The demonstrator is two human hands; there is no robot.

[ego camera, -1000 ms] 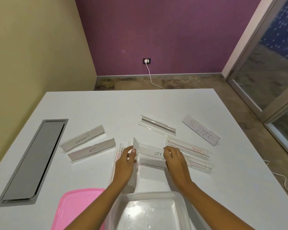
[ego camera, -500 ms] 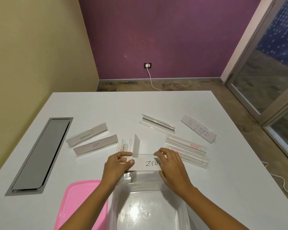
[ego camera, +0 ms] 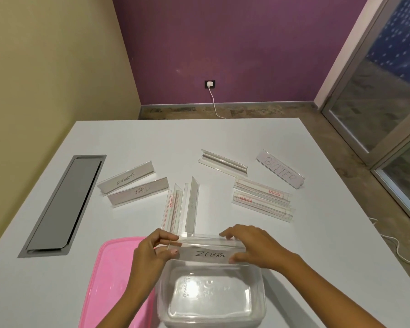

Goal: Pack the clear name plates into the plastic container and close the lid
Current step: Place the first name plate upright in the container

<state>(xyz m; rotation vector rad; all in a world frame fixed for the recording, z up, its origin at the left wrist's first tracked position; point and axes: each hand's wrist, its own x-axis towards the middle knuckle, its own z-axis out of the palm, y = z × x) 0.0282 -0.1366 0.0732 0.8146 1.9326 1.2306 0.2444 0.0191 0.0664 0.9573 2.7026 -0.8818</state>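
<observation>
Name plates point(ego camera: 223, 163) lie scattered over the table point(ego camera: 152, 138). I hold one of them, the ZEBRA plate point(ego camera: 210, 253), by its two ends at the far rim of the plastic container point(ego camera: 213, 301). My left hand point(ego camera: 152, 254) pinches the left end between thumb and fingers point(ego camera: 169, 236), and my right hand point(ego camera: 253, 249) grips the right end the same way, so both hands are closed on this one plate.

The container looks empty, so I judge this to be the first plate going in. The pink lid point(ego camera: 114, 280) lies flat just left of the container, and closing is a long way off. Next I need to draw the plate towards me and lower it. It looks about as long as the container is wide, so it may need turning or tilting to seat. The ELEPHANT plate point(ego camera: 127, 177), TIGER plate point(ego camera: 139, 191) and BUTTER plate point(ego camera: 279, 171) wait farther out.

I cannot tell whether the ZEBRA plate touches the rim. The clear plates standing beyond my hands point(ego camera: 182, 207) overlap, and I cannot count them. The bottom edge of the view cuts off the near sides of the container and lid.
</observation>
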